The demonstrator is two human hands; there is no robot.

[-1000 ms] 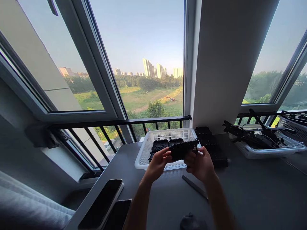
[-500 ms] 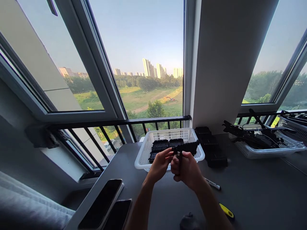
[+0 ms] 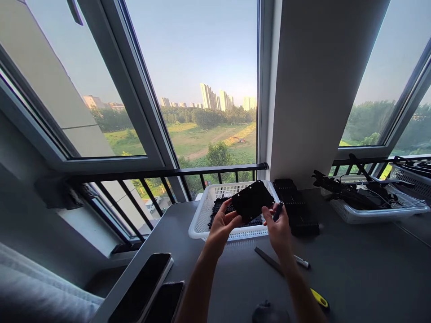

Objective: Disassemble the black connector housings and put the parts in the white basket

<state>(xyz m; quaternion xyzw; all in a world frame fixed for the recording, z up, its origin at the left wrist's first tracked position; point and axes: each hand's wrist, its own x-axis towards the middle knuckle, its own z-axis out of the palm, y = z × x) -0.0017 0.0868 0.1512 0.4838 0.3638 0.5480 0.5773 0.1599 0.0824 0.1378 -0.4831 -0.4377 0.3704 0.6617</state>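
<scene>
My left hand [image 3: 222, 224] is closed on the left end of a flat black rectangular plastic panel [image 3: 253, 202] with small notches along its edges. The panel is tilted up above a white plastic basket [image 3: 197, 224]. My right hand [image 3: 279, 226] pinches the panel's right lower corner with the thumb. A short dark stick-like tool [image 3: 278, 211] is also in its fingers, and most of it is hidden. Black ribbed parts [image 3: 218, 204] lie in the basket, partly covered by the panel.
Black parts [image 3: 292, 202] are stacked right of the basket. A long dark blade [image 3: 268, 259], a marker [image 3: 302, 261] and a yellow handle [image 3: 319, 298] lie around my right forearm. Two phones [image 3: 143, 285] rest at the left. Another basket [image 3: 377, 215] holds black parts and cables.
The black panel has turned from edge-on to showing its broad flat face. My right hand has moved right and up, to the panel's corner. The dark blade on the table now shows.
</scene>
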